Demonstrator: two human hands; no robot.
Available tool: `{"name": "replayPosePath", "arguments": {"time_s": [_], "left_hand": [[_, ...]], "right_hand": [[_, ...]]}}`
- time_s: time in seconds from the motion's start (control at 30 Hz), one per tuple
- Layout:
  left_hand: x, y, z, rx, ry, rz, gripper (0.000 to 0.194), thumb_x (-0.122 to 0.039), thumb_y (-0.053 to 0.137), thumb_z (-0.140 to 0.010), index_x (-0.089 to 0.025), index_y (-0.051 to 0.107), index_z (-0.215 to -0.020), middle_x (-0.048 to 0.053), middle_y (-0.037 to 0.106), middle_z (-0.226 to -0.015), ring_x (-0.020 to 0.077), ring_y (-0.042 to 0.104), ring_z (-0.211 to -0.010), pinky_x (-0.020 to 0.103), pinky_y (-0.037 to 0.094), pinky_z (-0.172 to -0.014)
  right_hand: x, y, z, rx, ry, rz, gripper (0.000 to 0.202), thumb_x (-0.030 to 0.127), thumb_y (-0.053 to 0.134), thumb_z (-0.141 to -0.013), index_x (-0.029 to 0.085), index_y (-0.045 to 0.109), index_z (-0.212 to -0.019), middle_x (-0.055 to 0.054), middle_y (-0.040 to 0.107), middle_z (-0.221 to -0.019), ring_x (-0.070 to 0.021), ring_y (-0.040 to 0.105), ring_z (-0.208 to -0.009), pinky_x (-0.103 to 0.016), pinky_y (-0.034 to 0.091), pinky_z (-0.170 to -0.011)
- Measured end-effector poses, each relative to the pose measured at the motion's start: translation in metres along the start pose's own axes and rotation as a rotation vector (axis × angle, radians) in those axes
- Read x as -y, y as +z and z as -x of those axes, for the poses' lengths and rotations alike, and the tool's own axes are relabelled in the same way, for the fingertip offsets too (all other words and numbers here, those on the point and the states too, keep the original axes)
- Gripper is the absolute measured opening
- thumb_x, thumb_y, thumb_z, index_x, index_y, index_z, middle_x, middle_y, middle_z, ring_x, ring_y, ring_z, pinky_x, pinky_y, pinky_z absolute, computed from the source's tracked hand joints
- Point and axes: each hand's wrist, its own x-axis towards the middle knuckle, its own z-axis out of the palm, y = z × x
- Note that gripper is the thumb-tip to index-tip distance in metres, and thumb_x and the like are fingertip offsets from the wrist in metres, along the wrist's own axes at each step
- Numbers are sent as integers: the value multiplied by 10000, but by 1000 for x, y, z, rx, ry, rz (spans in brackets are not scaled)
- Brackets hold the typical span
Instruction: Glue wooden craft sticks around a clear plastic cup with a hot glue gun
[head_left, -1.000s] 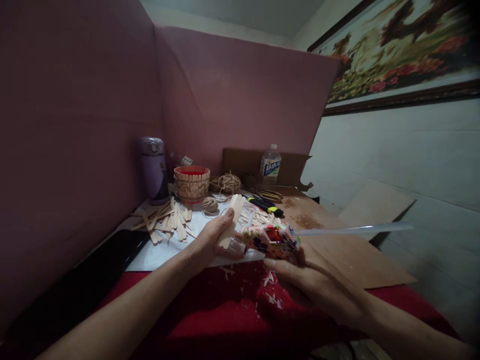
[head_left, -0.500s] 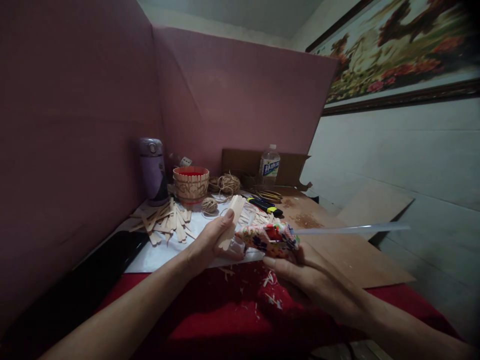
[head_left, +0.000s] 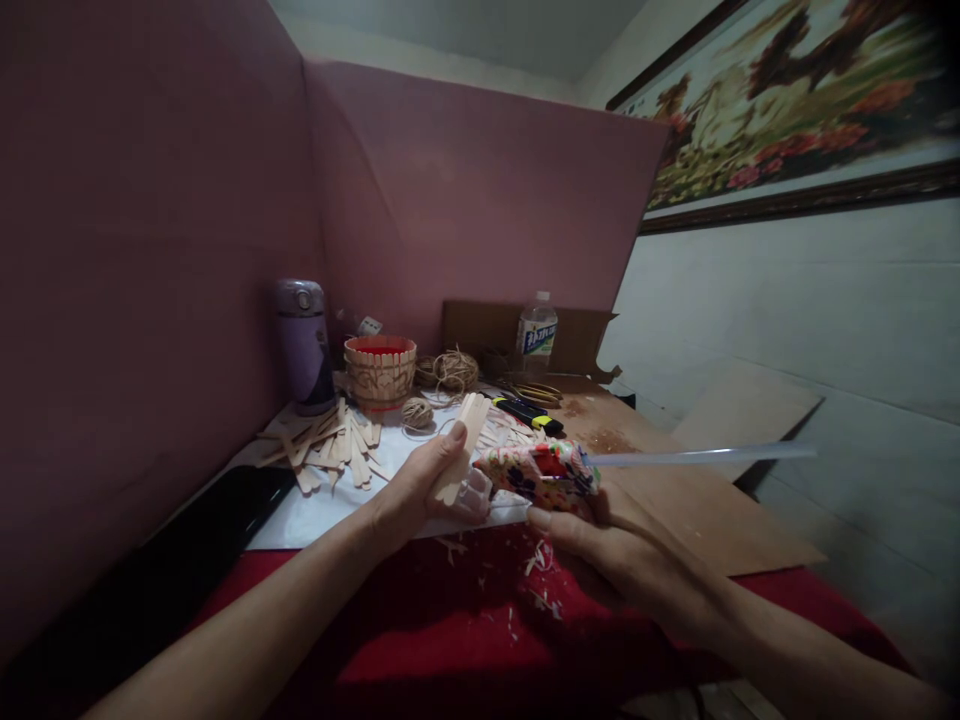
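Left hand point(head_left: 420, 475) pinches flat wooden sticks point(head_left: 463, 448) under its thumb, above the white sheet point(head_left: 289, 520)! Right hand point(head_left: 615, 550) is wrapped round the flower-patterned glue gun point(head_left: 536, 474), just beside them, a clear rod point(head_left: 705, 456) jutting from its back.

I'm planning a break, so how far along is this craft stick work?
The stick-sided basket looks assembled. The left hand holds a few craft sticks; the right hand holds what seems a floral-wrapped glue gun. Left: the pile of loose sticks on the white sheet looks unused.
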Motion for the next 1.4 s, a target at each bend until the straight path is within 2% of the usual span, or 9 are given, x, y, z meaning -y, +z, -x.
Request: {"name": "replayPosePath", "arguments": {"time_s": [0.17, 0.33, 0.57, 0.7, 0.9, 1.1, 1.4], "left_hand": [[0, 2, 0, -59, 21, -16, 583, -695, 611, -681, -145, 579, -871, 29, 600, -601, 159, 598, -527, 303, 487, -581], [2, -2, -1, -141, 19, -98, 593, -702, 603, -682, -145, 574, -886, 65, 643, -688, 182, 620, -588, 314, 495, -588], [3, -6, -2, -116, 12, -114, 589, -712, 579, -694, -146, 558, -857, 66, 637, -671, 178, 616, -583, 299, 494, -568], [4, -5, -2, -103, 6, -104, 595, -715, 566, -703, -138, 564, -845, 73, 638, -668, 176, 614, -574, 288, 489, -550], [5, -6, -3, -68, 23, -87, 578, -702, 581, -704, -133, 571, -805, 63, 627, -647, 155, 598, -554, 263, 477, -537], [5, -8, -4, -80, 23, -110, 606, -716, 566, -704, -124, 590, -832, 78, 641, -675, 176, 616, -581, 301, 501, -572], [5, -8, -3, -90, 9, -134, 593, -704, 592, -691, -143, 556, -881, 71, 640, -705, 176, 610, -610, 309, 503, -592]], "right_hand": [[1, -4, 0, -11, -22, 6, 391, 521, 536, -853, 199, 547, -631, 56, 381, -428, -91, 309, -411, -239, 277, -417], [0, -6, 0, -8, -7, -5, 416, 524, 518, -862, 201, 481, -603, 54, 388, -464, -86, 299, -430, -238, 249, -418], [1, -4, -1, -53, 4, -29, 354, 440, 505, -893, 205, 409, -646, 72, 367, -508, -70, 272, -442, -228, 203, -419], [-3, -4, -1, -41, 22, 6, 416, 447, 480, -903, 204, 363, -587, 64, 356, -487, -67, 278, -434, -232, 204, -412], [-1, -3, 0, -94, -39, -9, 297, 405, 539, -878, 202, 424, -694, 73, 364, -518, -67, 265, -442, -218, 202, -405], [-3, -4, 0, -54, -13, 22, 396, 451, 498, -903, 196, 395, -618, 66, 364, -481, -60, 283, -418, -218, 199, -391], [-5, -6, -2, -81, -2, 86, 471, 463, 452, -915, 197, 356, -538, 58, 355, -448, -56, 284, -405, -215, 210, -385]]}}
